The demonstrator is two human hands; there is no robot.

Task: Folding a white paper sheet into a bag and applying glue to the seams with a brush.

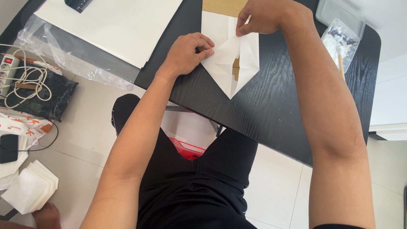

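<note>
A white sheet of paper [227, 63], partly folded to a point facing me, lies on the black wooden table [275, 106]. My left hand [186, 53] presses on its left flap, fingers curled and pinching the fold. My right hand [265, 17] pinches the paper's upper edge near the middle. A brown cardboard piece [224, 6] shows under and behind the paper.
A large white sheet [114, 25] and clear plastic wrap [68, 59] lie at the table's left. A clear plastic container [339, 12] and a bag with small items [341, 42] sit at the right. On the floor: a power strip [8, 65] with cables, and a stack of white papers [29, 186].
</note>
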